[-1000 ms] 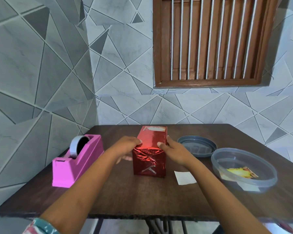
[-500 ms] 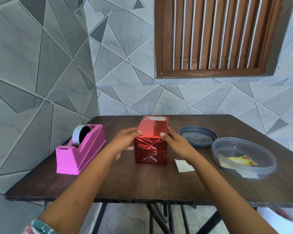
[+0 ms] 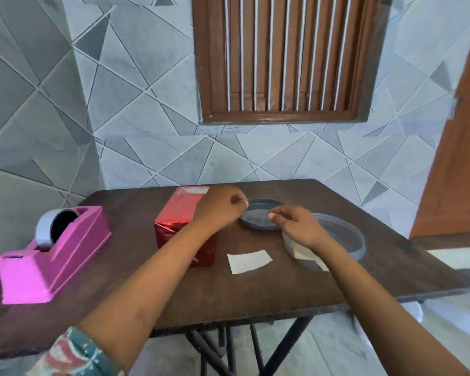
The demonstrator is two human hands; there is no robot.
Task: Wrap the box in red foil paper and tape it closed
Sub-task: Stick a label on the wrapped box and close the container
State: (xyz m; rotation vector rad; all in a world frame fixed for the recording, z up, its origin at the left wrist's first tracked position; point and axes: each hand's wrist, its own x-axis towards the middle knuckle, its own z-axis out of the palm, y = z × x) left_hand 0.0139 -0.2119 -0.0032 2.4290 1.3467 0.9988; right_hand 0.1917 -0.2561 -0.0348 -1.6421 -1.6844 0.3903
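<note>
Moved off box point(image 3: 175, 211) since a second ago: left grip point(image 3: 220, 210), right grip point(image 3: 296, 226), now above lid point(image 3: 255, 221). Both curled, fingertips pinched; held item, if any, cannot tell, blurred. Box foil-wrapped, upright on worktop point(image 3: 255, 294), between dispenser point(image 3: 52, 253) and lid.

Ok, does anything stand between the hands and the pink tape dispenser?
Yes: the red-wrapped box stands between them. The left hand is at its right edge, the right hand farther right over the grey lid; the tape dispenser sits to its left. A reach would likely pass above the box.
</note>
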